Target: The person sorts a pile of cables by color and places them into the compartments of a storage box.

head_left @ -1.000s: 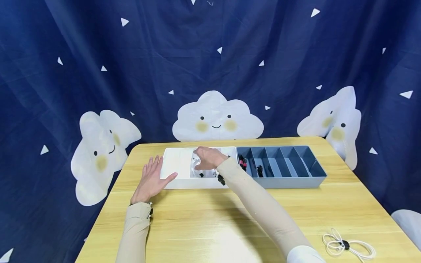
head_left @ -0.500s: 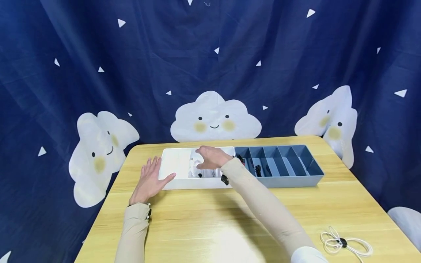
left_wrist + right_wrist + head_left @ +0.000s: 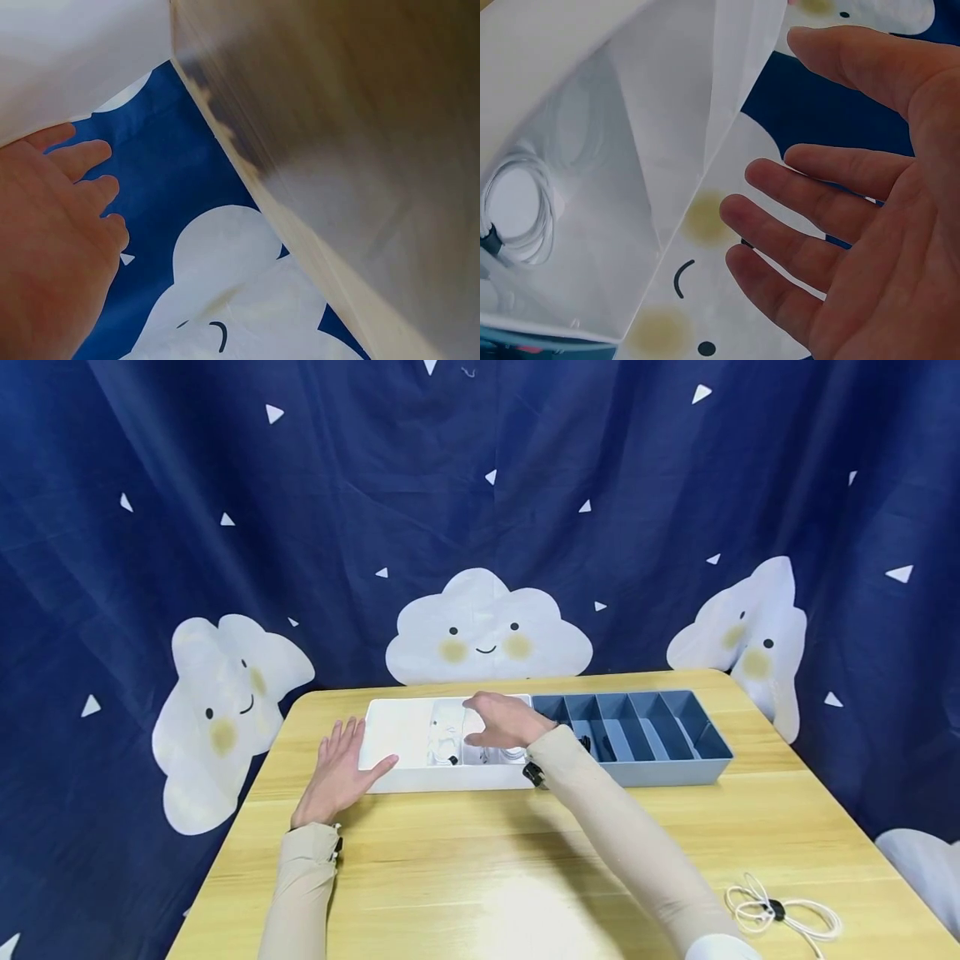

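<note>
A long white divided box (image 3: 450,780) stands at the back of the table, with a white panel (image 3: 399,731) covering its left part. My left hand (image 3: 333,777) rests against the box's left end, fingers spread and thumb along the front. Over the open compartments hovers my right hand (image 3: 510,722), thumb and fingers apart with nothing between them. In the right wrist view its fingers extend beside the box's rim. A coiled white cable (image 3: 544,217) with a dark tie lies inside the box there. Another white cable (image 3: 446,747) with a black piece sits in the compartment beside the panel.
A blue-grey divided box (image 3: 660,772) adjoins the white one on the right, with a black cable (image 3: 586,743) in it. Another white cable (image 3: 780,912), tied with a black strap, lies at the table's right front. A navy cloud-print curtain (image 3: 480,527) hangs behind the table.
My right hand has shifted right over the white box, uncovering the white cable in the compartment beside the panel. The left hand keeps its place at the box's left end.
</note>
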The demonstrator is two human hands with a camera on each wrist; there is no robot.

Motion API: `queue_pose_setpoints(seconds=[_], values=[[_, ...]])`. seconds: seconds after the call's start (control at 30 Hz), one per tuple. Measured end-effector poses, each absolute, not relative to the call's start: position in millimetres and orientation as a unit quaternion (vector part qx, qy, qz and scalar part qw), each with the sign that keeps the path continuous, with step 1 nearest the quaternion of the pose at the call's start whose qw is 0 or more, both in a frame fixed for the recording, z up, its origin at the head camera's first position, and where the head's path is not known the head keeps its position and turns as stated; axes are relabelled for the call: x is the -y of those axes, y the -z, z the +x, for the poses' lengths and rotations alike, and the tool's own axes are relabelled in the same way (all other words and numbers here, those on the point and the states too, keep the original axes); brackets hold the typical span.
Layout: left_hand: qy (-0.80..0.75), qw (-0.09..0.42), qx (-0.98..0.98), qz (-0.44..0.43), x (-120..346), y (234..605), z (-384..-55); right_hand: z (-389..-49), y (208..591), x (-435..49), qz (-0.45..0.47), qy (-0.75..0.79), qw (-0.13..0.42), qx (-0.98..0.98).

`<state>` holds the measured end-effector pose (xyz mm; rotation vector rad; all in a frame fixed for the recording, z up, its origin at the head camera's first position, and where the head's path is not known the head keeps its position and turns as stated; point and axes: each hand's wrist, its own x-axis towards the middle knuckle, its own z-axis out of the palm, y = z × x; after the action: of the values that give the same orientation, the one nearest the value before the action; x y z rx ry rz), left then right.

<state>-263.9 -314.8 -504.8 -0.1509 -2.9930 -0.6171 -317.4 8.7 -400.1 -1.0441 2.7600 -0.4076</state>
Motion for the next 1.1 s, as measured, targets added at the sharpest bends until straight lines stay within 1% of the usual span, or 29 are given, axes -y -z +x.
queue_pose_setpoints(seconds=[0.37, 0.7, 1.1], values=[[0.199, 0.043, 0.978, -0.047, 314.1, 504.1, -261.0, -303.0, 396.8, -33.5, -0.325, 0.149, 0.069, -0.931], [0.193, 0.042, 0.979, -0.049, 314.1, 501.3, -260.4, -291.2, 395.9, -58.5, -0.322, 0.164, 0.047, -0.931], [0.196, 0.038, 0.979, -0.049, 312.9, 500.7, -260.9, -278.2, 391.7, -88.3, -0.287, 0.177, 0.034, -0.941]])
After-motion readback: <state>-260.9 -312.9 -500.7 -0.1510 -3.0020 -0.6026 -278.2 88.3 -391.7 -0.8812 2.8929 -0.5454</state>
